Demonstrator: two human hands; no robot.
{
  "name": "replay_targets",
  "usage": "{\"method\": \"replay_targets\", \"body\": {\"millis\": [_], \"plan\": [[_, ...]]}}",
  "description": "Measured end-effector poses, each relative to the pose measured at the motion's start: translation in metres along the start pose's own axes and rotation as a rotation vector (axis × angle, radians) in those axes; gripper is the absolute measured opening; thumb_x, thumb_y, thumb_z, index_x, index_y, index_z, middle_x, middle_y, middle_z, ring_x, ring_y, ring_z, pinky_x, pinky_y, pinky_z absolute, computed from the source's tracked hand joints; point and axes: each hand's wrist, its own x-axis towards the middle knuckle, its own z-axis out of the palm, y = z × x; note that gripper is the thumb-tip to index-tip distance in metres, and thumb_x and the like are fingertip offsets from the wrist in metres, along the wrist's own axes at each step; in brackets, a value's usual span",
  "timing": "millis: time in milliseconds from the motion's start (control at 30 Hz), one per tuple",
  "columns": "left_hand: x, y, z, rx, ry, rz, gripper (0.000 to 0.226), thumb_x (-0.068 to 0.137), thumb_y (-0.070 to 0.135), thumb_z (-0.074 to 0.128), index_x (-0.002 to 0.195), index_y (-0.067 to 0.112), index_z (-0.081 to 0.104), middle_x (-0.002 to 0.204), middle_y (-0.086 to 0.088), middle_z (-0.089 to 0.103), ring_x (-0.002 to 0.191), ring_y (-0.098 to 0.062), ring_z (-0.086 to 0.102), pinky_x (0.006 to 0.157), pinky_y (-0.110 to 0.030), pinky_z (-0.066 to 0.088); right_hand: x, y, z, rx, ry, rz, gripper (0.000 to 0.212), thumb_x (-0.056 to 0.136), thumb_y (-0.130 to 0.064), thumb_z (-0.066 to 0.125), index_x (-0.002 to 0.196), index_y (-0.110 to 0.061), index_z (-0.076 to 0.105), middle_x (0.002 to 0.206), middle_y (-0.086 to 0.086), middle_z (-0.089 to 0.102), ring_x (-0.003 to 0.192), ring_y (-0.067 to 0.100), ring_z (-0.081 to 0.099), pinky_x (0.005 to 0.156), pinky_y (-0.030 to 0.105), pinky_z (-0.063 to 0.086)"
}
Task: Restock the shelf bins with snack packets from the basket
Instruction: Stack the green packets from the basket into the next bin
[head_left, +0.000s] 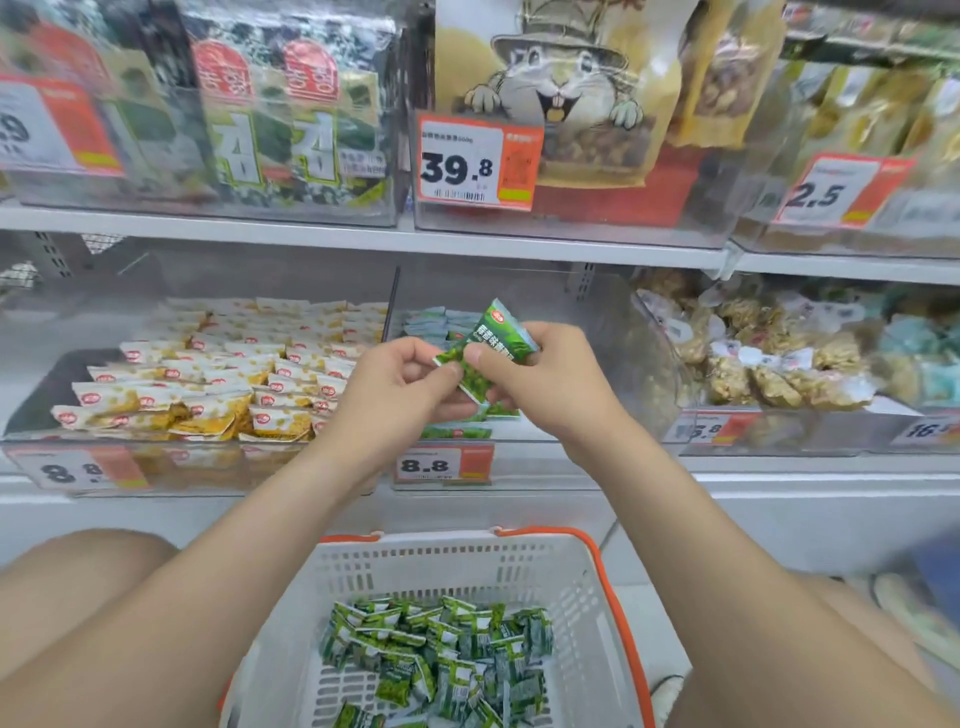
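Both hands are meeting mid-frame: left hand (397, 382) and right hand (540, 374) are pinching one green snack packet (491, 345), fingers curled tight, over the middle bin (519, 434). Basket (597, 597) is sitting bottom center.

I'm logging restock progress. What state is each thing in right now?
Left hand, pinches the held packet's lower corner.
Right hand, grips the same packet's middle.
Green packet, held tilted over the middle bin.
Middle bin, partly filled, stacked packets at the back.
Left bin, stocked with rows of yellow-white packets.
Basket, holds a loose pile of green packets.
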Motion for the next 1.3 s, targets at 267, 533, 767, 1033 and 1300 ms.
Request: {"method": "replay_targets", "body": {"millis": [267,533,767,1033,1300], "plan": [[0.01,-0.003,0.002,-0.097,-0.122,-0.106,0.015,0.097,0.002,0.067,0.109,0.006,0.076,0.101,-0.012,0.079,0.087,-0.017,0.075,0.088,-0.028,0.062,0.01,0.002,-0.013,0.052,-0.055,0.099,0.03,0.087,-0.025,0.083,0.11,-0.013,0.07,0.078,-0.001,0.076,0.057,0.003,0.065,0.053,0.017,0.048],[0.015,-0.015,-0.01,0.683,0.095,0.233,0.016,0.094,0.01,0.071,0.105,0.021,0.075,0.096,0.008,0.076,0.078,-0.006,0.073,0.077,-0.022,0.059,0.03,0.023,-0.031,-0.309,-0.039,0.069,0.025,0.091,-0.032,0.078,0.104,-0.013,0.069,0.079,0.006,0.074,0.077,0.023,0.068,0.067,0.036,0.051],[0.013,-0.031,-0.013,1.264,-0.249,0.466,0.033,0.105,0.044,0.053,0.127,0.021,0.062,0.12,0.001,0.066,0.114,-0.02,0.06,0.095,-0.04,0.05,0.063,0.076,-0.02,-0.755,-0.18,0.224,0.062,0.082,-0.037,0.085,0.13,-0.007,0.061,0.114,0.019,0.068,0.123,0.034,0.056,0.085,0.034,0.048],[0.017,-0.031,-0.015,1.291,-0.321,0.47,0.03,0.107,0.047,0.048,0.1,0.025,0.067,0.092,0.005,0.062,0.091,-0.019,0.06,0.082,-0.044,0.053,0.09,0.089,-0.001,-0.779,-0.12,0.293,0.056,0.081,-0.03,0.086,0.125,-0.01,0.057,0.119,0.016,0.064,0.121,0.028,0.05,0.08,0.033,0.048],[0.017,-0.036,-0.017,1.23,-0.304,0.516,0.028,0.107,0.044,0.049,0.104,0.024,0.069,0.097,0.005,0.06,0.093,-0.018,0.06,0.084,-0.042,0.052,0.081,0.077,0.004,-0.829,-0.054,0.335,0.028,0.078,-0.032,0.08,0.075,-0.009,0.064,0.052,0.003,0.068,0.048,0.02,0.07,0.061,0.037,0.064]]}}
